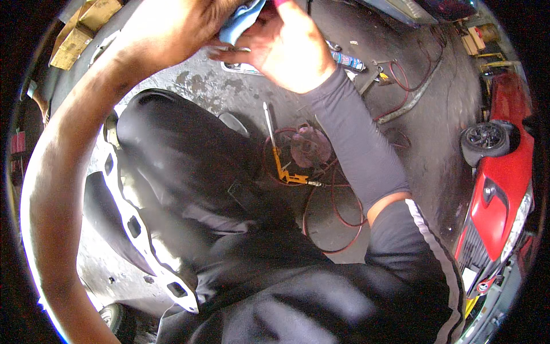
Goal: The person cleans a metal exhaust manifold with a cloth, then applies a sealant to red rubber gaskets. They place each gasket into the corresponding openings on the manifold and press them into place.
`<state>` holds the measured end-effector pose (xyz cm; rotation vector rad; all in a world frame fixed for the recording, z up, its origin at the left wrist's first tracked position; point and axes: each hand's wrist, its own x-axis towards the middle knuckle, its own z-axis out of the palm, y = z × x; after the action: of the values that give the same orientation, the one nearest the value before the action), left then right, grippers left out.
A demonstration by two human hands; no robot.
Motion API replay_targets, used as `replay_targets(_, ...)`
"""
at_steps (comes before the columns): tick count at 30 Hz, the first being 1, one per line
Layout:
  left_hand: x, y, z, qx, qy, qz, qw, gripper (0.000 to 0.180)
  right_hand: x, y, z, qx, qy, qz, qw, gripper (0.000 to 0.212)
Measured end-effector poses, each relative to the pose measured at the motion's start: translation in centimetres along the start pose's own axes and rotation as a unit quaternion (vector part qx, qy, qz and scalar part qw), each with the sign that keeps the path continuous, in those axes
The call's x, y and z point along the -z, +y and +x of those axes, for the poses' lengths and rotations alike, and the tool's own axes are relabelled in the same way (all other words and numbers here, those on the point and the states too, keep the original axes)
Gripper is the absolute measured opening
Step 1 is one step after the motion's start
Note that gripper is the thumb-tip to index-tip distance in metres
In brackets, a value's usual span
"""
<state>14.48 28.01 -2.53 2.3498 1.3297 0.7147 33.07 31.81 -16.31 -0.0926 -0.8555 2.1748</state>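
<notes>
Both my hands come together at the top edge around a piece of light blue cloth point(240, 23). My left hand point(197, 26) is closed against the cloth, its fingertips hidden or cut off by the frame. My right hand point(289, 54) has its palm turned toward the cloth, and its fingers, blurred by motion, bend round the lower end. A dark grey sleeve covers my right forearm; the left forearm is bare. Below the hands are my dark-clothed legs point(183, 132), one knee raised.
An orange air blow gun point(279, 166) with a long pale nozzle lies on the floor beside a coiled red hose point(338, 246). Past my right hand lies a blue-labelled tube point(346, 61). A red car point(495, 198) stands right; cardboard boxes point(71, 49) and another person's arm point(40, 103) are left.
</notes>
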Motion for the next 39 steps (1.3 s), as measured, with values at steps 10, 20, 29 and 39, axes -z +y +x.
replay_targets(10, 7.7, -10.4, -7.5, 0.193, 0.119, 0.040, 0.973, 0.044, 31.5, 11.8, -24.7, -0.449, 0.225, -0.771, 0.391, 0.052)
replay_targets(20, 17.2, -26.2, -18.5, 0.166, 0.185, 0.031, 0.968, 0.051, 29.8, 14.7, -26.9, -0.198, 0.487, -0.658, 0.540, 0.036)
replay_targets(29, 14.6, -26.3, -20.9, 0.171, 0.254, 0.054, 0.951, 0.054, 13.0, 3.9, -16.0, 0.027, 0.408, -0.543, 0.733, 0.016)
replay_targets(39, 9.6, -9.6, -12.3, 0.123, 0.152, -0.121, 0.973, 0.040, -11.3, -1.8, -1.6, 0.041, 0.247, -0.602, 0.758, 0.016)
